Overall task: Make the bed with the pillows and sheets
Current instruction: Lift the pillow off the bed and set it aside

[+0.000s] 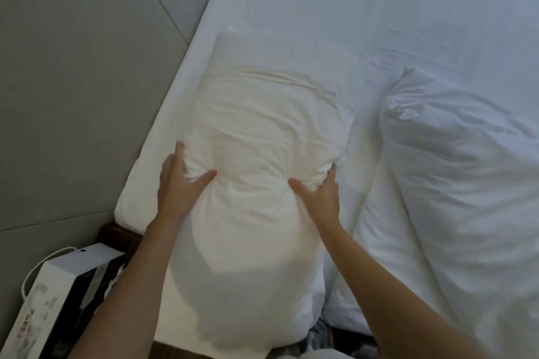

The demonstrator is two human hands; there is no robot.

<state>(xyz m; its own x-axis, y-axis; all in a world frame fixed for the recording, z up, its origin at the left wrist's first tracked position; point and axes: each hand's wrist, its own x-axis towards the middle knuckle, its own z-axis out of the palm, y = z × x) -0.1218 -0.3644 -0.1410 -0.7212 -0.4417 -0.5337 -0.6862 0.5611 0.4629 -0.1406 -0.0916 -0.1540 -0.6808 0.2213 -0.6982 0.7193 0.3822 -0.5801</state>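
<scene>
pillow | left hand, right hand gripping opposite sides, arms outstretched

A: Cream-white pillow, plump, creased case, lying lengthwise along the bed's left edge by the grey wall.

B: Its state?

A: Pinched in at the near middle, fabric bunched there; near end bulges toward the camera and overhangs the mattress edge.

B: Second one?

A: White pillow on the right, wrinkled, angled, just beside the first, a strip of bedding between.

B: Sheet?

A: White fitted sheet, mostly smooth, faint creases, covering the mattress.
</scene>
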